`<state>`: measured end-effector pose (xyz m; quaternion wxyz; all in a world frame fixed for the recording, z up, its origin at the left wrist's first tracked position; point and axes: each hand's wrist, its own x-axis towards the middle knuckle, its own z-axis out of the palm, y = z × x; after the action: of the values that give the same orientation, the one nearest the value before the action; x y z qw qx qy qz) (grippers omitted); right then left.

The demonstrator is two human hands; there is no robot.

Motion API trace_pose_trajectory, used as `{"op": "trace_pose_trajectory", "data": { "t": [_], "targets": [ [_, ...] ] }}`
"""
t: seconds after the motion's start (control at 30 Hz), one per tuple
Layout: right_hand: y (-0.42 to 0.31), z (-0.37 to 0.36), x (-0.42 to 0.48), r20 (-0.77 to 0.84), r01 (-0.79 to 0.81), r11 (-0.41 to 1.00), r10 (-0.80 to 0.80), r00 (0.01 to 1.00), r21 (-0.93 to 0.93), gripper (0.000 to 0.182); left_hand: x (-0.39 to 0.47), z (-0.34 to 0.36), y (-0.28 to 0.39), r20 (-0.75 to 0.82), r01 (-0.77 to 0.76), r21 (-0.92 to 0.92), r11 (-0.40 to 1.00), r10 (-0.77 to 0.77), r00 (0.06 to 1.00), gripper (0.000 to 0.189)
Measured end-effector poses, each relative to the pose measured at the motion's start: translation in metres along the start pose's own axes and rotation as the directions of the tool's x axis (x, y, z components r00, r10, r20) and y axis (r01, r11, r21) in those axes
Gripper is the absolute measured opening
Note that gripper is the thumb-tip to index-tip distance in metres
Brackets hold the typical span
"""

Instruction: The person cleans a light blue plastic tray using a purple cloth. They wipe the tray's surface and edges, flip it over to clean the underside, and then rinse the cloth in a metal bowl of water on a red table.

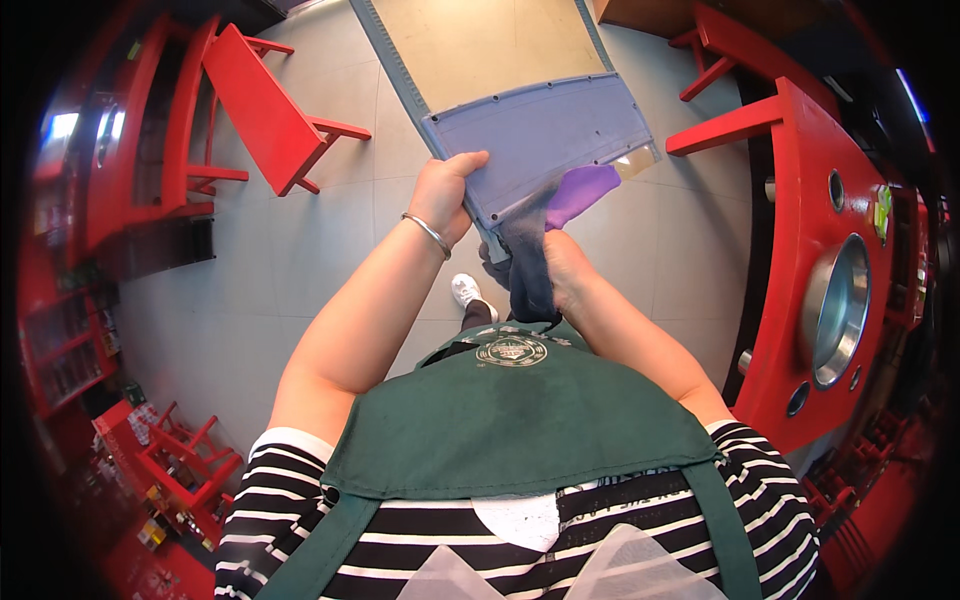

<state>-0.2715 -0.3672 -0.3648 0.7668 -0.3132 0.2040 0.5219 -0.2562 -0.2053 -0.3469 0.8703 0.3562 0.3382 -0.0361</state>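
A long panel lies before me, with a translucent yellowish sheet [495, 45] between grey edge strips and a blue-grey riveted end section [540, 142]. My left hand [446, 191], with a metal bangle at the wrist, grips the left edge of that end section, thumb on top. My right hand [566, 262] is at the near end, closed around a dark grey cloth [529, 247] that hangs over the panel's near corner. A purple cloth piece [585, 195] sticks out beside it over the panel's lower edge. The cloths hide most of my right fingers.
Red benches stand at the left [262, 112] and upper right [727, 45]. On the right is a red table [787, 337] with a round metal basin [844, 311] set in it. Red furniture [187, 457] with small items is at the lower left. Grey floor tiles [322, 247] show below.
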Motion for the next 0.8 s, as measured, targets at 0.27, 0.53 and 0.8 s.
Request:
{"op": "trace_pose_trajectory", "data": {
  "t": [0.27, 0.53, 0.8],
  "targets": [
    [-0.057, -0.074, 0.01, -0.339, 0.482, 0.876, -0.463, 0.819, -0.031, 0.031, -0.032, -0.013, 0.012, 0.103, 0.073, 0.059, 0.996, -0.078, 0.992, 0.04],
    [-0.177, -0.155, 0.011, -0.611, 0.631, 0.773, -0.532, 0.586, -0.068, 0.026, -0.069, -0.037, -0.001, 0.129, 0.133, -0.045, 0.99, -0.127, 0.984, 0.045],
    [-0.122, -0.116, -0.002, -0.167, 0.371, 0.925, -0.353, 0.921, 0.088, 0.032, -0.05, -0.051, 0.016, 0.104, 0.064, -0.069, 0.996, -0.057, 0.993, 0.04]
  ]
}}
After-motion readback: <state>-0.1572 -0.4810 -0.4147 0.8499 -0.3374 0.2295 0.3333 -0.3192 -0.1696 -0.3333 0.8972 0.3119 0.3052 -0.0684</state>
